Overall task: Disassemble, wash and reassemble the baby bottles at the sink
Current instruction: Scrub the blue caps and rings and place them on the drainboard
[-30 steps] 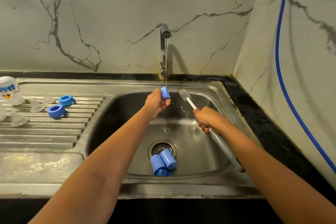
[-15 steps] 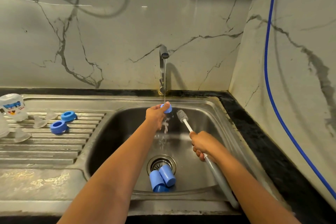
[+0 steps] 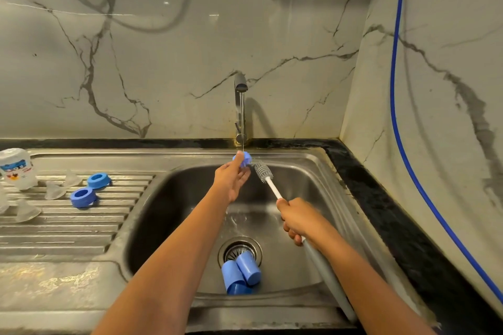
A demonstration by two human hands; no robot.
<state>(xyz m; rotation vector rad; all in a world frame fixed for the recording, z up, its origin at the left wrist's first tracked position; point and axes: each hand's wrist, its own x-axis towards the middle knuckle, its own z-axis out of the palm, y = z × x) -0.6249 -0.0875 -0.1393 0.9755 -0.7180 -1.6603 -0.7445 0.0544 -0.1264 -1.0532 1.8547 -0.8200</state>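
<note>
Left hand (image 3: 231,179): arm stretched toward frame centre, fingertips pinched blue cap (image 3: 243,159) under the tap (image 3: 240,84) stream.
Right hand (image 3: 296,219): clenched around brush (image 3: 269,185) handle, bristles beside cap.

Steel drainboard (image 3: 68,228), left of frame: upturned bottle (image 3: 17,168), clear nipples (image 3: 54,191), two blue rings (image 3: 81,196). Basin (image 3: 168,215), lower centre: blue caps (image 3: 241,273) at drain (image 3: 234,249).

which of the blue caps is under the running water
The cap pinched in the left hand, right under the tap stream. The other two caps lie by the drain.
</note>
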